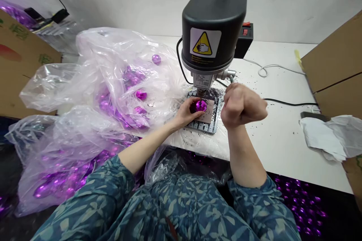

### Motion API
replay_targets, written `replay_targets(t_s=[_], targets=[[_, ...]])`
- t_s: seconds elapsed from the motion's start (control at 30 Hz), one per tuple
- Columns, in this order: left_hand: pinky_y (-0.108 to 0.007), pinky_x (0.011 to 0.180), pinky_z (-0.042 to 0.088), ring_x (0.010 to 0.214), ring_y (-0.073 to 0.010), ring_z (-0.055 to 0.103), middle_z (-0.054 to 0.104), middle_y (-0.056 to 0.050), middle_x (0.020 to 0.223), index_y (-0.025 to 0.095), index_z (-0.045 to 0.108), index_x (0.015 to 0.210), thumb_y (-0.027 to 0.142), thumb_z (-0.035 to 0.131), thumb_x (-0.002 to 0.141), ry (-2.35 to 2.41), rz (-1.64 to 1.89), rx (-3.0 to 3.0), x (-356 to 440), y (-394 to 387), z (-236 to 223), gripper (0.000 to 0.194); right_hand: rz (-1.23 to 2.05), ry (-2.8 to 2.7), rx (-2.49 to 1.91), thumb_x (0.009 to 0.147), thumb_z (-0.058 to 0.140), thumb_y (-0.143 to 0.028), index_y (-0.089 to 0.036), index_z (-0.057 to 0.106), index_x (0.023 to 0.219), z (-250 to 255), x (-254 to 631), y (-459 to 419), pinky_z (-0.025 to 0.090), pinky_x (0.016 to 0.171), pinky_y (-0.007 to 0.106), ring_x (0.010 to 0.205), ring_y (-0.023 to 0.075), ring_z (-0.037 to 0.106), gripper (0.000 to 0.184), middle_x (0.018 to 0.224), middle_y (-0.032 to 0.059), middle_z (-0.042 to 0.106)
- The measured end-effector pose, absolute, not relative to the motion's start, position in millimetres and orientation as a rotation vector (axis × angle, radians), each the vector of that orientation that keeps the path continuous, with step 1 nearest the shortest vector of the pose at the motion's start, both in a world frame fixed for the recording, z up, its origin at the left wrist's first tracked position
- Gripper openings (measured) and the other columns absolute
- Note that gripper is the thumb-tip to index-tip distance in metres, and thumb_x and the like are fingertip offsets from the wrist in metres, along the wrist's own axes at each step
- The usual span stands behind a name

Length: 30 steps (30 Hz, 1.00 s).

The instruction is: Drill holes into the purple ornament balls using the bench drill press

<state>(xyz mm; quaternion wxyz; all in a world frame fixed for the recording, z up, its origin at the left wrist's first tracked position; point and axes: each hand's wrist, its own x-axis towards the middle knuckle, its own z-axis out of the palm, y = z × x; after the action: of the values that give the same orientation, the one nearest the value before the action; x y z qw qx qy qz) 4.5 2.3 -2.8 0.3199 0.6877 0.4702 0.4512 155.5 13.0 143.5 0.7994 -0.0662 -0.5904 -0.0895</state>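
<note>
My left hand point(189, 113) pinches a shiny purple ball point(201, 106) between thumb and fingers. The ball sits on a pinkish-brown pad point(208, 116) over the metal base plate point(212, 127) of a bench drill press point(213, 26). Directly above the ball is the drill's chuck point(201, 92), close to its top; whether a bit touches it I cannot make out. My right hand point(243, 104) is closed in a fist at the lever point(231, 78) on the machine's right side, its fingers wrapped round the lever's end, which they hide.
Clear plastic bags point(113, 56) with purple balls spread over the table's left. Dark shavings lie round the base plate. Cardboard boxes point(336, 56) stand at right, near crumpled white plastic point(325, 137). A black cable point(291, 101) crosses the white table point(283, 139). More purple balls point(301, 203) lie below.
</note>
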Motion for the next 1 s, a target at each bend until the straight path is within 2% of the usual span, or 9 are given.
replay_targets(t_s=[0.1, 0.23, 0.37, 0.5, 0.63, 0.7, 0.8, 0.9, 1.0], targets=[[-0.039, 0.092, 0.063, 0.107, -0.0249, 0.074, 0.074, -0.011, 0.119, 0.02, 0.062, 0.127, 0.035, 0.088, 0.084, 1.372, 1.222, 1.793, 8, -10, 5, 0.053, -0.036, -1.228, -0.398, 0.104, 0.057, -0.035, -0.022, 0.028, 0.059, 173, 153, 9, 0.02, 0.04, 0.029, 0.038, 0.0037, 0.028, 0.056, 0.048, -0.0079, 0.03], [-0.035, 0.085, 0.062, 0.101, -0.021, 0.073, 0.073, -0.007, 0.113, 0.021, 0.061, 0.124, 0.037, 0.082, 0.09, 1.299, 1.331, 2.003, 7, -62, 9, 0.043, 0.188, -1.224, -0.488, 0.085, 0.057, -0.071, -0.027, 0.028, 0.06, 199, 151, 8, 0.023, 0.047, 0.033, 0.04, 0.0062, 0.029, 0.059, 0.048, -0.0079, 0.031], [-0.037, 0.084, 0.064, 0.1, -0.0237, 0.075, 0.076, -0.011, 0.114, 0.022, 0.059, 0.135, 0.037, 0.08, 0.093, 0.608, 1.104, 2.422, 3, -131, -13, 0.05, 0.202, -1.211, -0.441, 0.089, 0.056, -0.062, -0.024, 0.035, 0.065, 197, 150, 12, 0.025, 0.055, 0.029, 0.044, 0.0034, 0.032, 0.05, 0.054, -0.0087, 0.03], [-0.037, 0.081, 0.062, 0.094, -0.0268, 0.076, 0.078, -0.01, 0.124, 0.032, 0.069, 0.134, 0.019, 0.072, 0.091, 0.581, 0.725, 2.561, 1, -163, -43, 0.044, 0.224, -1.168, -0.373, 0.089, 0.06, -0.056, -0.022, 0.036, 0.063, 195, 146, 13, 0.023, 0.052, 0.028, 0.043, 0.0022, 0.031, 0.049, 0.053, -0.009, 0.028], [-0.037, 0.07, 0.064, 0.086, -0.0243, 0.076, 0.082, -0.002, 0.11, 0.044, 0.075, 0.121, 0.048, 0.081, 0.089, 0.69, 0.784, 2.378, -10, -151, -50, 0.033, 0.245, -1.131, -0.337, 0.087, 0.064, -0.053, -0.021, 0.032, 0.059, 198, 145, 12, 0.023, 0.05, 0.028, 0.04, 0.0005, 0.028, 0.053, 0.047, -0.0095, 0.031], [-0.041, 0.074, 0.066, 0.085, -0.0249, 0.076, 0.081, -0.002, 0.102, 0.04, 0.076, 0.114, 0.051, 0.076, 0.093, 0.819, 0.905, 2.321, -28, -130, -42, 0.024, 0.282, -1.152, -0.374, 0.09, 0.063, -0.05, -0.02, 0.033, 0.056, 197, 147, 12, 0.026, 0.053, 0.027, 0.044, -0.0009, 0.033, 0.055, 0.049, -0.0086, 0.034], [-0.057, 0.095, 0.063, 0.105, -0.0323, 0.074, 0.077, -0.012, 0.11, 0.027, 0.071, 0.126, 0.032, 0.049, 0.106, 1.22, 1.049, 2.232, -74, -78, -17, 0.031, 0.28, -1.135, -0.388, 0.092, 0.064, -0.048, -0.019, 0.028, 0.05, 194, 150, 15, 0.026, 0.052, 0.027, 0.046, -0.0011, 0.037, 0.063, 0.05, -0.0069, 0.036], [-0.072, 0.114, 0.046, 0.135, -0.0448, 0.06, 0.068, -0.026, 0.134, 0.015, 0.069, 0.129, 0.019, 0.052, 0.098, 2.051, 0.8, 2.073, -123, -19, 16, 0.036, 0.263, -1.094, -0.355, 0.09, 0.069, -0.052, -0.02, 0.03, 0.051, 193, 150, 17, 0.024, 0.049, 0.03, 0.042, 0.0019, 0.032, 0.064, 0.047, -0.0065, 0.035], [-0.076, 0.111, 0.043, 0.138, -0.0537, 0.056, 0.065, -0.034, 0.135, 0.01, 0.068, 0.126, 0.019, 0.062, 0.09, 2.418, 0.365, 1.885, -156, 18, 39, 0.038, 0.261, -1.088, -0.382, 0.088, 0.069, -0.055, -0.021, 0.035, 0.054, 193, 149, 17, 0.022, 0.048, 0.031, 0.041, 0.0045, 0.031, 0.058, 0.047, -0.0062, 0.035]])
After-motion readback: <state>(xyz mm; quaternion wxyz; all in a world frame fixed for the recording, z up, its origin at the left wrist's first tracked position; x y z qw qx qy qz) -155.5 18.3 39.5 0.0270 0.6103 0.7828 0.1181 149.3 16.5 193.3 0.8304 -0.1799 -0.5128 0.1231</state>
